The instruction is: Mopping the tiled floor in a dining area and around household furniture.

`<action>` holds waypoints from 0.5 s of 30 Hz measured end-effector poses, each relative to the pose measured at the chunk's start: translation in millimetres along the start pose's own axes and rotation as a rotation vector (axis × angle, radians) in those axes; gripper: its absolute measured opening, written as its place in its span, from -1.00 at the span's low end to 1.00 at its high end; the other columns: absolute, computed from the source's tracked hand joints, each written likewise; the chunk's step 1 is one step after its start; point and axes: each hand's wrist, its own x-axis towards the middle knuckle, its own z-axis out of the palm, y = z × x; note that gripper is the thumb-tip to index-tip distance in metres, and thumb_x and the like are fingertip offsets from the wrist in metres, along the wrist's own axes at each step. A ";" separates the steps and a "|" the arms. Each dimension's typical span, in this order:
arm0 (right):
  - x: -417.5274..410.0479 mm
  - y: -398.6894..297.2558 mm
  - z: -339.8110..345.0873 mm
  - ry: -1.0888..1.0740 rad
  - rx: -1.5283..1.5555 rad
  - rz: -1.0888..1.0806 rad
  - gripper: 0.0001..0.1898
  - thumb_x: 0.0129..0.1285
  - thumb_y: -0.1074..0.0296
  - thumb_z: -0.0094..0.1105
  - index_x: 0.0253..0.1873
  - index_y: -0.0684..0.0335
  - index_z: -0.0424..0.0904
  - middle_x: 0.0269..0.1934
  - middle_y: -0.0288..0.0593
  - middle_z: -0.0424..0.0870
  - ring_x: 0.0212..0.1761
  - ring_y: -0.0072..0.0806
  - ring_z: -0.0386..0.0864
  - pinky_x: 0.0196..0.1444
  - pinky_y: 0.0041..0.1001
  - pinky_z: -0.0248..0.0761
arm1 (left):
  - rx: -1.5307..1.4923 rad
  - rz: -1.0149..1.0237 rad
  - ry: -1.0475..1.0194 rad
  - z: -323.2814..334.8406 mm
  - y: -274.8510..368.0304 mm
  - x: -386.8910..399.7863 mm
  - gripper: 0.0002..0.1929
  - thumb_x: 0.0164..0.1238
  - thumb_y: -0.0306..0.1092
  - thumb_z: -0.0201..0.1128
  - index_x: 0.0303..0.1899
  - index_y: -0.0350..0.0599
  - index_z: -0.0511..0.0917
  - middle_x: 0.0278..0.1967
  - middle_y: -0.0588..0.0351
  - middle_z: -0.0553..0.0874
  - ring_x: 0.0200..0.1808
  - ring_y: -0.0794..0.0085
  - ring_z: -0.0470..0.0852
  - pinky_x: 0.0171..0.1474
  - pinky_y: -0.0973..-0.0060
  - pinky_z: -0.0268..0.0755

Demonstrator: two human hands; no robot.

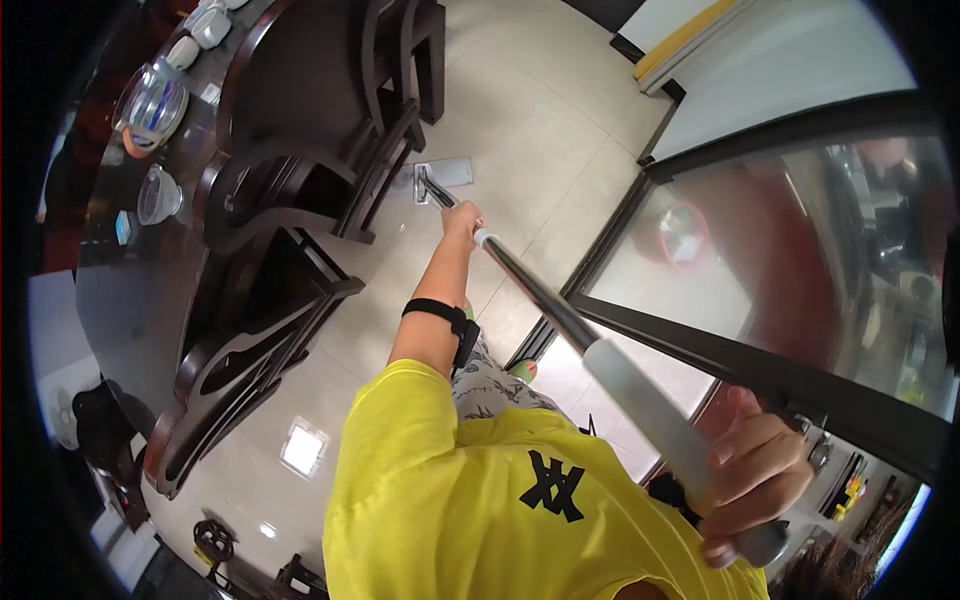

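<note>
A flat mop with a metal pole (536,289) runs diagonally from the upper middle to the lower right. Its thin rectangular head (452,172) lies on the tiled floor, close to the legs of a dark wooden chair (292,97). My left hand (461,218) grips the pole low down, just above the joint, with that arm stretched out. Around the pale grey grip (645,409) at the upper end curl the fingers of my right hand (757,472), close to my body. Part of the mop head's left side is hard to make out near the chair.
A second dark chair (247,375) stands at the left, beside a dark table (124,300). The table carries a glass pot (154,109), a clear cup (159,196) and several white cups (210,28). A dark-framed glass door (750,255) stands to the right, above a floor track (611,232).
</note>
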 end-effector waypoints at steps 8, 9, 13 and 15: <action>-17.6 -0.7 35.4 -0.323 0.130 -0.127 -0.71 0.22 0.31 0.05 -0.60 0.21 0.42 -0.66 -0.29 0.43 -0.62 -0.42 0.48 -0.56 -0.48 0.41 | 0.056 0.104 0.061 -13.7 -56.1 -39.6 -0.27 -0.05 -0.59 -0.07 0.28 -0.26 -0.08 -0.36 -0.15 0.47 -0.60 0.30 0.48 -0.65 0.38 0.32; -28.8 -8.2 34.8 -0.304 0.121 -0.128 -0.76 0.21 0.32 0.05 -0.53 0.22 0.45 -0.63 -0.29 0.46 -0.60 -0.40 0.50 -0.54 -0.48 0.42 | 0.019 0.119 0.059 -12.2 -68.7 -47.8 -0.27 -0.04 -0.59 -0.08 0.29 -0.26 -0.08 -0.36 -0.15 0.48 -0.60 0.31 0.48 -0.65 0.38 0.32; -74.3 -54.0 12.3 -0.227 0.212 -0.050 -0.75 0.05 0.48 0.14 -0.68 0.35 0.45 -0.74 -0.18 0.48 -0.74 -0.41 0.49 -0.58 -0.44 0.48 | 0.019 0.126 0.033 13.4 -137.2 -106.1 -0.27 -0.04 -0.58 -0.08 0.29 -0.28 -0.10 -0.36 -0.15 0.48 -0.61 0.33 0.47 -0.66 0.40 0.31; -101.8 -65.5 -9.3 -0.325 0.283 -0.060 -0.76 0.05 0.52 0.12 -0.68 0.35 0.45 -0.73 -0.17 0.50 -0.72 -0.40 0.50 -0.58 -0.44 0.49 | 0.002 0.073 0.126 -0.9 -172.6 -143.0 -0.26 -0.03 -0.57 -0.07 0.29 -0.28 -0.13 -0.36 -0.15 0.48 -0.62 0.32 0.47 -0.66 0.40 0.31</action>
